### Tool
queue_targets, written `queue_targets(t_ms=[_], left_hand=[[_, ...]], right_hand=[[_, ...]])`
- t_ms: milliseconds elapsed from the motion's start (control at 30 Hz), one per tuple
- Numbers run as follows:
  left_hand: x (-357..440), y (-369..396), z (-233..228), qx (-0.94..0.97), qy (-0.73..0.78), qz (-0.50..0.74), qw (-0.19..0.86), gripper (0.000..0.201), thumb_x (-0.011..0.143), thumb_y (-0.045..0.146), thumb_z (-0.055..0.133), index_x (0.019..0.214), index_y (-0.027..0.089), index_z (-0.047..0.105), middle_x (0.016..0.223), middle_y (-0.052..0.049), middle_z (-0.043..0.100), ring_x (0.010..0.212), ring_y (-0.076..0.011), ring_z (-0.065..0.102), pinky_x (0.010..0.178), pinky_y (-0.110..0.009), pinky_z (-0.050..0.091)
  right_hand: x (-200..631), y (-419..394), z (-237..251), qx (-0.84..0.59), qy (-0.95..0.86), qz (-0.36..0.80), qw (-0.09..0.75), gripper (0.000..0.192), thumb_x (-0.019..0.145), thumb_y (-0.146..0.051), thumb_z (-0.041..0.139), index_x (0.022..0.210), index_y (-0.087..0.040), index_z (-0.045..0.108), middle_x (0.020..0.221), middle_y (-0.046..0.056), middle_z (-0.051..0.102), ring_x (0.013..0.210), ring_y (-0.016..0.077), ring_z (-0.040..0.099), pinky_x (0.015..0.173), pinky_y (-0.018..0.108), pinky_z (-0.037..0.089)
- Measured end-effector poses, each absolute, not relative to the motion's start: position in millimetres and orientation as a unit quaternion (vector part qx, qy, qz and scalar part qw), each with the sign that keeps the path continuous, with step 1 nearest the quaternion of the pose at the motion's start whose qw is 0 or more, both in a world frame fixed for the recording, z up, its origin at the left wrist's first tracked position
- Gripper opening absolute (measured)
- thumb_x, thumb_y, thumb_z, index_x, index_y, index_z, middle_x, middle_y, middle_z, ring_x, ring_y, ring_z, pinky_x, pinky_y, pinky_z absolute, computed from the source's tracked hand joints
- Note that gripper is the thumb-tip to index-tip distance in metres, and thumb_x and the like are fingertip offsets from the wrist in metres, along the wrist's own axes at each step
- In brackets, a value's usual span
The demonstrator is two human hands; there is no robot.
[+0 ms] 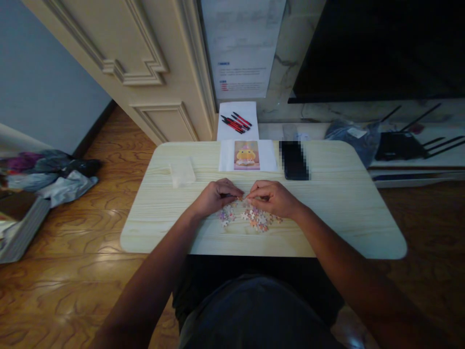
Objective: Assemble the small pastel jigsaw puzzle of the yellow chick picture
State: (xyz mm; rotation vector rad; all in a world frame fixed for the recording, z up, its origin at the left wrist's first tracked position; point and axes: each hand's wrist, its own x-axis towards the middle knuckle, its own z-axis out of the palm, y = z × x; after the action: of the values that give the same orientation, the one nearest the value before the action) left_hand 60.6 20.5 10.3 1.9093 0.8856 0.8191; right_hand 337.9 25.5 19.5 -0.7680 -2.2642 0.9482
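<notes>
Loose jigsaw puzzle pieces [258, 219] in white, orange and pink lie heaped near the front middle of the table. A smaller group of purple and white pieces [225, 216] spreads beside it on the left. Above the left group, my left hand [219, 198] is closed in a pinch, with a small orange puzzle piece [240, 198] at its fingertips. My right hand [273, 198] hovers over the heap's far side, thumb and fingers pinched on what looks like another piece. The fingertips of both hands nearly meet, and they partly hide what they hold.
A printed sheet with a yellow cartoon figure [247, 156] lies at the table's [348, 208] far edge. Right of it is a dark phone-like object [296, 162], partly pixelated. A translucent plastic bag or tray [182, 172] rests at left. Red pens [236, 123] lie on paper beyond.
</notes>
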Motion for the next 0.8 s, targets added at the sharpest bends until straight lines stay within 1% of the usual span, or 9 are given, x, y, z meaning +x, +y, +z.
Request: queue_targets(t_ms=[67, 167, 267, 333, 433, 533, 633, 733, 800], left_hand=[[58, 21, 11, 0.759, 0.353, 0.328, 0.439, 0.018, 0.097, 0.025, 0.080, 0.110, 0.028, 0.092, 0.105, -0.010, 0.088, 0.099, -0.0225, 0.080, 0.097, -0.041, 0.066], [56, 21, 9, 0.742, 0.369, 0.333, 0.451, 0.022, 0.095, 0.024, 0.081, 0.114, 0.026, 0.091, 0.109, -0.011, 0.088, 0.101, -0.0221, 0.081, 0.097, -0.039, 0.067], [55, 19, 6, 0.701, 0.394, 0.346, 0.483, 0.024, 0.094, 0.025, 0.081, 0.116, 0.021, 0.089, 0.114, -0.012, 0.088, 0.101, -0.0219, 0.083, 0.096, -0.037, 0.069], [56, 18, 4, 0.675, 0.408, 0.359, 0.498, 0.025, 0.094, 0.027, 0.082, 0.116, 0.018, 0.089, 0.111, -0.012, 0.088, 0.096, -0.0210, 0.082, 0.093, -0.036, 0.069], [56, 18, 2, 0.662, 0.422, 0.372, 0.495, 0.027, 0.092, 0.028, 0.083, 0.116, 0.017, 0.088, 0.109, -0.012, 0.088, 0.094, -0.0204, 0.081, 0.090, -0.035, 0.069], [57, 18, 2, 0.665, 0.425, 0.376, 0.486, 0.025, 0.092, 0.028, 0.081, 0.113, 0.017, 0.089, 0.110, -0.012, 0.088, 0.096, -0.0212, 0.082, 0.091, -0.035, 0.068], [58, 17, 3, 0.667, 0.424, 0.381, 0.479, 0.021, 0.091, 0.028, 0.082, 0.107, 0.018, 0.090, 0.106, -0.012, 0.088, 0.094, -0.0220, 0.082, 0.090, -0.036, 0.068], [59, 17, 3, 0.672, 0.417, 0.383, 0.477, 0.018, 0.091, 0.029, 0.082, 0.103, 0.018, 0.090, 0.101, -0.011, 0.088, 0.091, -0.0216, 0.082, 0.088, -0.036, 0.068], [59, 16, 3, 0.683, 0.411, 0.378, 0.470, 0.016, 0.092, 0.029, 0.081, 0.100, 0.019, 0.090, 0.099, -0.010, 0.087, 0.089, -0.0210, 0.081, 0.087, -0.036, 0.067]], right_hand=[[341, 30, 16, -0.308, -0.845, 0.313, 0.305, 0.015, 0.106, -0.030, 0.075, 0.108, -0.025, 0.089, 0.097, 0.004, 0.079, 0.087, 0.0181, 0.074, 0.080, 0.033, 0.057], [342, 34, 10, -0.321, -0.849, 0.275, 0.316, 0.013, 0.105, -0.028, 0.077, 0.108, -0.026, 0.090, 0.098, 0.005, 0.079, 0.089, 0.0194, 0.074, 0.082, 0.035, 0.058], [340, 34, 7, -0.334, -0.856, 0.255, 0.301, 0.012, 0.103, -0.024, 0.078, 0.106, -0.027, 0.090, 0.100, 0.005, 0.080, 0.090, 0.0203, 0.074, 0.085, 0.036, 0.059], [338, 32, 7, -0.338, -0.866, 0.243, 0.278, 0.013, 0.101, -0.021, 0.079, 0.104, -0.028, 0.090, 0.100, 0.005, 0.080, 0.092, 0.0214, 0.074, 0.087, 0.037, 0.059], [338, 31, 10, -0.327, -0.880, 0.239, 0.250, 0.013, 0.100, -0.021, 0.078, 0.104, -0.027, 0.089, 0.098, 0.005, 0.079, 0.094, 0.0229, 0.074, 0.089, 0.039, 0.059], [339, 30, 13, -0.319, -0.877, 0.245, 0.263, 0.014, 0.102, -0.022, 0.074, 0.106, -0.025, 0.088, 0.101, 0.006, 0.079, 0.097, 0.0238, 0.074, 0.091, 0.041, 0.058], [337, 28, 16, -0.299, -0.873, 0.269, 0.276, 0.014, 0.104, -0.024, 0.073, 0.106, -0.026, 0.086, 0.102, 0.006, 0.079, 0.097, 0.0231, 0.073, 0.090, 0.040, 0.058], [333, 22, 18, -0.243, -0.895, 0.283, 0.244, 0.007, 0.102, -0.030, 0.079, 0.104, -0.027, 0.085, 0.100, 0.005, 0.078, 0.096, 0.0233, 0.071, 0.093, 0.041, 0.056], [329, 18, 20, -0.215, -0.915, 0.269, 0.211, 0.009, 0.098, -0.033, 0.085, 0.103, -0.026, 0.085, 0.102, 0.005, 0.078, 0.097, 0.0243, 0.070, 0.099, 0.045, 0.053]])
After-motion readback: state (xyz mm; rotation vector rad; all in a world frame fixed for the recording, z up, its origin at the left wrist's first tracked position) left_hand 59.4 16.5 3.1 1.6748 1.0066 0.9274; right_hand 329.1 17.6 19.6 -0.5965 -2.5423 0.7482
